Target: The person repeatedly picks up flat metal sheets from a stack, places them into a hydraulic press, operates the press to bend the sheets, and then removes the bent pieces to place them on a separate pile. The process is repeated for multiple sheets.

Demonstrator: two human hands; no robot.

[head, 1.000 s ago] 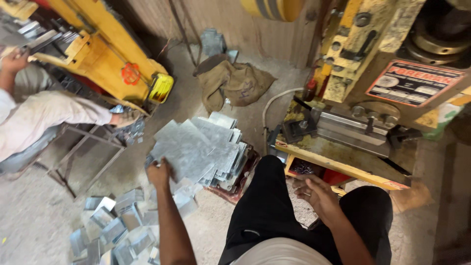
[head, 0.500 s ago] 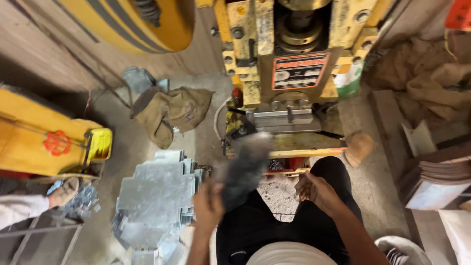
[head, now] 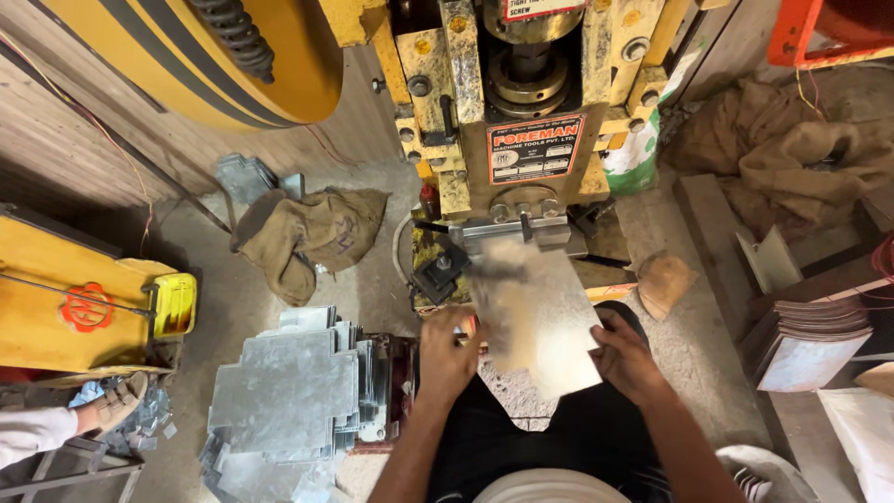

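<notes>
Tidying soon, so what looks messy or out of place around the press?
The stack of metal sheets on the floor is fanned out unevenly, and a crumpled sack lies dumped beside the press.

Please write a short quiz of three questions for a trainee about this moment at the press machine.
1. True or false: both hands hold the flat grey metal sheet.
2. Multiple choice: where is the stack of cut grey metal sheets? A) on the person's left side, on the floor; B) on top of the yellow press machine; C) on the person's lap.
3. Short answer: what lies on the floor between the stack and the press?

Key
1. True: the left hand has its grip on the left edge, the right hand on the right edge.
2. A.
3. A crumpled brown cloth sack.
</notes>
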